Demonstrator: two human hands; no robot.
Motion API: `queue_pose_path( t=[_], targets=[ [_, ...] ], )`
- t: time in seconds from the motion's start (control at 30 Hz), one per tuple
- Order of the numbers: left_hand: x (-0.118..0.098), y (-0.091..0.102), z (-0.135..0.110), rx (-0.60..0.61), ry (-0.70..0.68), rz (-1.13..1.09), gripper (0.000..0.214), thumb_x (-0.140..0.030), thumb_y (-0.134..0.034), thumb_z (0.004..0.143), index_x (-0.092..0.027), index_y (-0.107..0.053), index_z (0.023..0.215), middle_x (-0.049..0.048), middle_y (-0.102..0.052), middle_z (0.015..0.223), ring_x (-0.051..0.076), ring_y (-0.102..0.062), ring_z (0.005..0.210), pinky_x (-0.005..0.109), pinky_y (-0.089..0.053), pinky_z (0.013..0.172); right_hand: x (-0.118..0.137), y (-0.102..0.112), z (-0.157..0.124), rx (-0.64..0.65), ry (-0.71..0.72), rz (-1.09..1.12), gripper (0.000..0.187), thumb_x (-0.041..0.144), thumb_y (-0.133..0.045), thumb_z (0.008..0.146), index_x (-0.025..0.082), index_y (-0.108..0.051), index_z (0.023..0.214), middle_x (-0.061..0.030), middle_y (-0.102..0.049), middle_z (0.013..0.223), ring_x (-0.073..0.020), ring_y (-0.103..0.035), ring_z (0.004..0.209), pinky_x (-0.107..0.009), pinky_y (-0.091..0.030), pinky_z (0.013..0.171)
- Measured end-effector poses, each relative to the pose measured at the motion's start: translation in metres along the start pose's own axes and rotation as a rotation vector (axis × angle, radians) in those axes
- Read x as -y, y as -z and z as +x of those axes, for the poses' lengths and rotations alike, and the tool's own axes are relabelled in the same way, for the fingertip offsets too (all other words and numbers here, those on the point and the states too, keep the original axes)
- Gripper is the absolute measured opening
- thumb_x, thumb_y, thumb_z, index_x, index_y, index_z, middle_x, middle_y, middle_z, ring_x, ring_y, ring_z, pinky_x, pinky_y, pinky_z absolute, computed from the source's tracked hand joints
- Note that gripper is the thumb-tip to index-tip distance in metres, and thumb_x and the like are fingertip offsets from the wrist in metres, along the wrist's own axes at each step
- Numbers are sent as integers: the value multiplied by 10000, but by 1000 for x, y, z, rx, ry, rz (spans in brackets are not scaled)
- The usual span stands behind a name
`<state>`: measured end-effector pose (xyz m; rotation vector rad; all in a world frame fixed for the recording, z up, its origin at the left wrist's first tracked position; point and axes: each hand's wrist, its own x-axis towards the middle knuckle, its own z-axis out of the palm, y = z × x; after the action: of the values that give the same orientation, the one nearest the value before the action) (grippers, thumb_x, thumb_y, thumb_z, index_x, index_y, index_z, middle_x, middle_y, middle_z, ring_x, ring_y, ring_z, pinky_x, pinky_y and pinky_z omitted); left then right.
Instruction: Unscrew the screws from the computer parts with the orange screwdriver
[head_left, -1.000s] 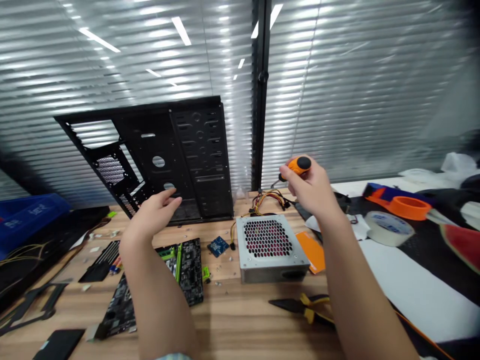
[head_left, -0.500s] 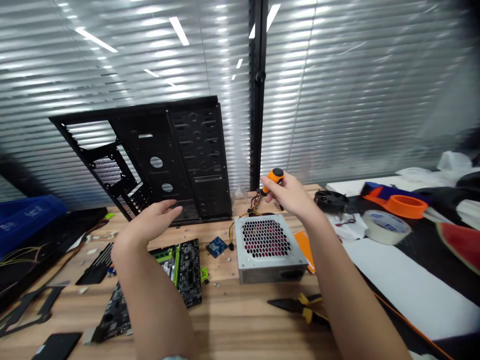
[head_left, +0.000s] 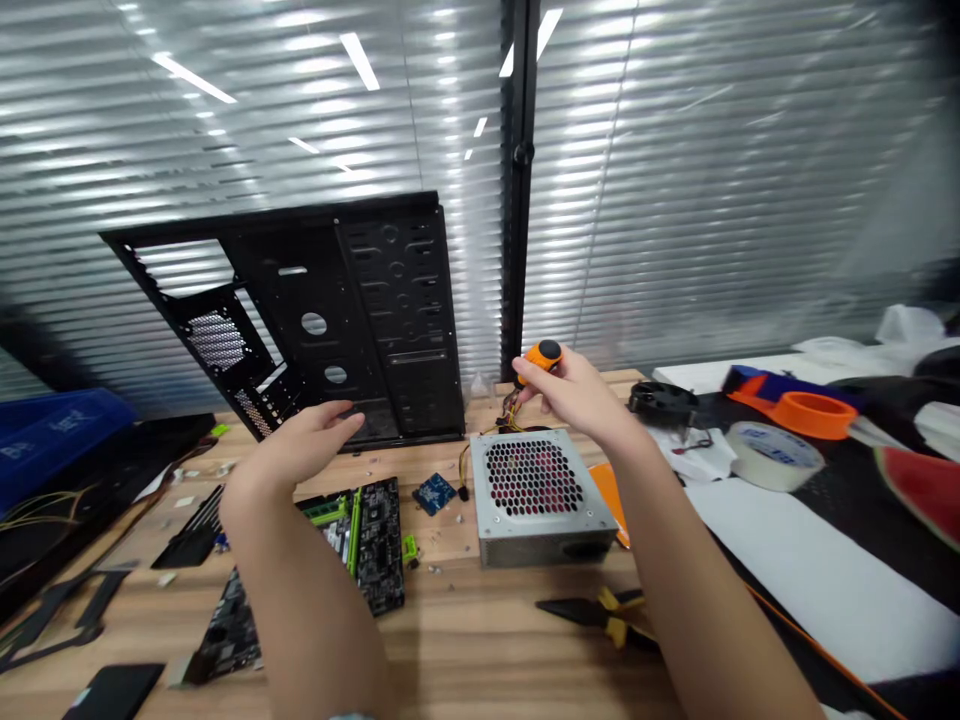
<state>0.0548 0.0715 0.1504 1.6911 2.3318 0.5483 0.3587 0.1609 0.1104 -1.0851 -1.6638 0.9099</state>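
My right hand (head_left: 574, 392) grips an orange-handled screwdriver (head_left: 541, 355), its fingers (head_left: 534, 392) clamped around the handle and the shaft pointing down toward a bundle of yellow and red wires (head_left: 510, 408). That hand is above and just beyond the back edge of a silver power supply unit (head_left: 534, 490). My left hand (head_left: 300, 445) is open and holds nothing, its fingers (head_left: 337, 420) slightly apart, in front of the lower edge of a black computer case panel (head_left: 405, 330) standing on the desk (head_left: 442, 625). I cannot tell whether they touch it. A motherboard (head_left: 379, 540) lies on the desk below that hand.
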Motion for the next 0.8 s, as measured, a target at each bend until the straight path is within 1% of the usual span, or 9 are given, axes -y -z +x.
queue_pose_path(
  t=[0.1,0.27,0.33,0.43,0.57,0.63,0.8],
  targets=[
    [-5,2,-3,15,0,1,627,-585,-504,816,-226,-608,1320,90,-626,1328,333,-604,1190,375,-527,927,10,5,-6,-40,-1,65,445,622,-632,791,201,-565,915,-34,-680,705,-146,-606,565,-243,-426,470],
    [-11,3,-5,80,25,16,670,-564,-433,860,-168,-531,1392,108,-554,1411,307,-554,1260,351,-505,966,28,11,-16,-98,55,162,459,613,-667,768,185,-558,894,-41,-673,711,-152,-635,604,-230,-437,462],
    [-14,3,-6,89,-12,3,678,-576,-433,856,-173,-529,1393,104,-547,1418,304,-554,1261,340,-514,949,35,14,-20,-115,85,193,459,610,-671,768,184,-563,898,-38,-669,701,-151,-637,602,-227,-436,455],
    [-21,1,-7,82,-108,-34,659,-576,-453,844,-186,-560,1364,91,-573,1393,299,-563,1249,328,-515,947,44,18,-26,-151,103,226,451,604,-678,768,188,-572,908,-35,-668,693,-139,-620,565,-226,-420,433],
    [-32,-3,-9,120,-188,-77,693,-582,-446,848,-162,-527,1392,92,-571,1395,281,-555,1258,307,-512,951,54,22,-34,-185,124,277,448,604,-684,766,203,-585,940,-26,-668,697,-110,-558,470,-231,-383,393],
    [-38,-4,-10,130,-218,-90,694,-584,-449,849,-165,-520,1398,91,-583,1382,277,-567,1240,309,-520,935,58,23,-39,-201,156,306,447,604,-676,775,205,-590,956,-22,-671,676,-100,-527,436,-233,-372,383],
    [-48,-6,-14,143,-272,-103,664,-579,-453,859,-187,-529,1389,88,-607,1353,272,-605,1182,318,-527,912,66,26,-51,-240,255,372,372,563,-659,811,231,-594,965,-15,-681,658,-118,-551,446,-251,-381,395]
  ],
)
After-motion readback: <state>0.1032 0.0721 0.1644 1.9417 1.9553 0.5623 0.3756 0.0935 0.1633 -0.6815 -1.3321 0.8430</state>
